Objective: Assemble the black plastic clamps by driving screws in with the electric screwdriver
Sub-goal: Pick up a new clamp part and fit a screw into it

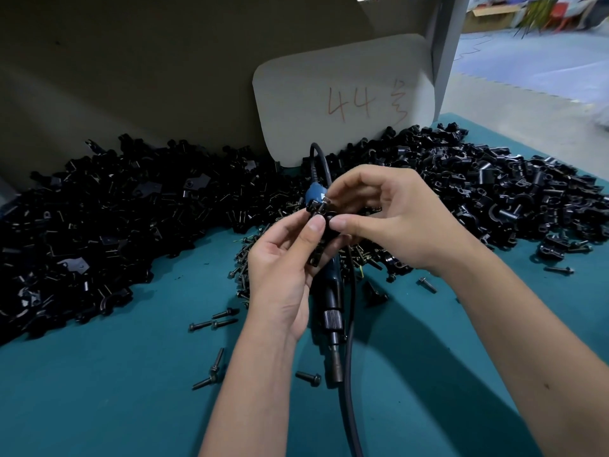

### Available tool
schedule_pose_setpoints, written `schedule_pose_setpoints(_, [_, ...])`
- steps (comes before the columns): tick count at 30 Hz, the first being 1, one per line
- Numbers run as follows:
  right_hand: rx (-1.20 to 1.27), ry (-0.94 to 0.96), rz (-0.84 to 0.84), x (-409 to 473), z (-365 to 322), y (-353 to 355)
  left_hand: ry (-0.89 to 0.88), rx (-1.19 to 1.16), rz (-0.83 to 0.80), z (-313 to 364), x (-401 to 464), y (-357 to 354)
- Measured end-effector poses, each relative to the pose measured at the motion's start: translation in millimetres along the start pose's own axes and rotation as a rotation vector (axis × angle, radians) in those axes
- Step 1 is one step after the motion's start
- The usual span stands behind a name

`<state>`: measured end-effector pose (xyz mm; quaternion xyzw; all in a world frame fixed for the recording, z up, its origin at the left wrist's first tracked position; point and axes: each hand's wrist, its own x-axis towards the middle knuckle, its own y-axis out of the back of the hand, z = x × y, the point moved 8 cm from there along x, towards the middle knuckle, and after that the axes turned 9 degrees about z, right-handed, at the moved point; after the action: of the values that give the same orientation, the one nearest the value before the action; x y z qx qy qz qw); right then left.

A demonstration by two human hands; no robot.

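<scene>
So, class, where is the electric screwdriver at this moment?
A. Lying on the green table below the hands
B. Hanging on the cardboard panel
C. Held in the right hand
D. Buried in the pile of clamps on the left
A: the electric screwdriver lies on the green table, while both hands hold a small clamp above it.

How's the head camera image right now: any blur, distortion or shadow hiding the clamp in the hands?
Head view: wide-angle bending curves the table edge and the forearms; the far right background is blurred; the arms cast a soft shadow on the green mat; the clamp, pinched by the left hand and right hand, is dark and its detail hard to read.
</scene>
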<state>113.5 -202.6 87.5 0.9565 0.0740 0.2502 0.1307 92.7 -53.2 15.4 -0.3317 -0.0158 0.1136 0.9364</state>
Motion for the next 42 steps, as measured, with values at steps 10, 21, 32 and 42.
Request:
schedule_pose_setpoints(10, [-0.004,-0.095,-0.021,1,8,4,-0.141,0.124,0.012,3,3,3])
schedule_pose_setpoints(21, [-0.21,0.013,0.028,2,5,4,-0.314,0.435,-0.024,11,1,0])
schedule_pose_setpoints(32, [-0.152,-0.184,0.006,-1,20,-3,-0.731,0.844,-0.015,28,-10,-11])
schedule_pose_setpoints(42, [-0.264,0.01,-0.092,0,-1,-6,-0.313,0.505,-0.063,9,1,0])
